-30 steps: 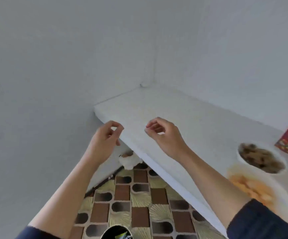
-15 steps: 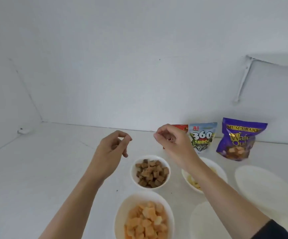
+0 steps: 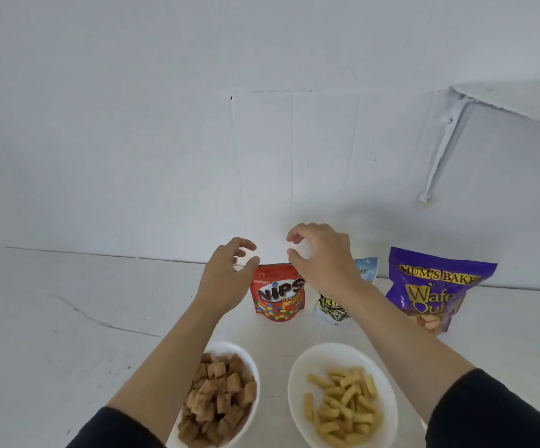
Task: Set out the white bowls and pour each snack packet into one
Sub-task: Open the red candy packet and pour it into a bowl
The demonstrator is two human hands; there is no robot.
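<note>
Packets first, three of them, upright on the white tabletop (image 3: pixel 68 318) against the wall, and the red Nips packet (image 3: pixel 278 295) is our marker. Just right of the Nips packet stands a pale packet (image 3: pixel 330 310), and it's mostly hidden. The right forearm crosses it, leaving only a blue-white top corner and a dark lower patch, with lettering too broken up to read. Further right of the Nips packet, well apart from it, a purple wafer packet (image 3: pixel 433 289) shows nearly whole, only its lower left edge behind that same forearm. Two hands are up at the Nips packet's top edge. The left hand (image 3: pixel 230 273) sits at the top left corner, fingers curved, thumb and forefinger parted, nothing in it; whether the thumb tip touches the packet I cannot tell. The right hand (image 3: pixel 322 257) hangs over the top right corner, thumb and forefinger arched into a C with a gap between them. It grips nothing and covers that corner of the packet. Two white bowls sit in front of the Nips packet, nearer the camera. The left bowl (image 3: pixel 251 358) is heaped with brown square pieces (image 3: pixel 220 396); the left forearm hides its left side and the frame cuts off its near rim. The right bowl (image 3: pixel 301 367) holds yellow sticks (image 3: pixel 343 402), its near rim cut off at the bottom and its right side under the right forearm. Two dark sleeves (image 3: pixel 488 415) fill the bottom corners.
</note>
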